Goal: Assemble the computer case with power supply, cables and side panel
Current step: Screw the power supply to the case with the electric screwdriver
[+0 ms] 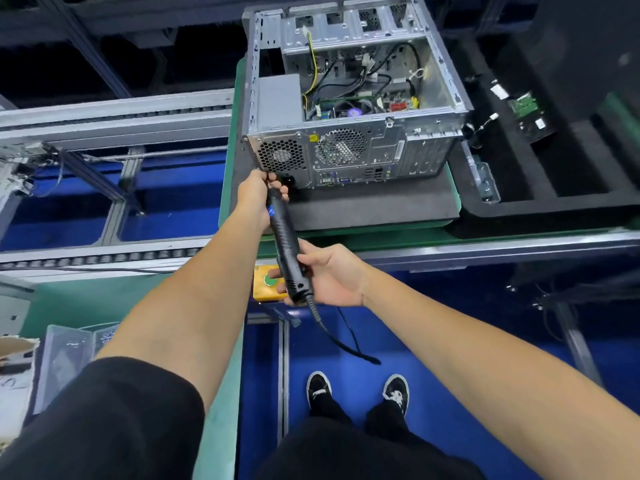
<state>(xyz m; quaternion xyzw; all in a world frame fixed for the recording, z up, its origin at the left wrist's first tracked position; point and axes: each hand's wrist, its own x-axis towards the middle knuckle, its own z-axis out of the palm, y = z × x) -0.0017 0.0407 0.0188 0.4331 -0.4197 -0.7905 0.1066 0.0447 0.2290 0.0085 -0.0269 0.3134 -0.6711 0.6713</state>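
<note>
An open metal computer case (pixel 429 147) lies on a black foam pad (pixel 374 202), its rear panel facing me. The grey power supply (pixel 278 100) sits in the case's left end, and loose cables (pixel 349 81) run over the board inside. A black electric screwdriver (pixel 285 237) points at the lower left corner of the rear panel. My left hand (pixel 254 192) grips its front end by the tip. My right hand (pixel 332 277) holds the rear of its handle, where the cord (pixel 343 344) comes out. No side panel is in view.
A yellow box with a green button (pixel 266 284) sits on the bench edge under the screwdriver. A conveyor rail (pixel 114 116) runs off to the left. A black foam tray (pixel 540 174) with a small circuit board (pixel 524 105) lies right of the case. Blue floor lies below.
</note>
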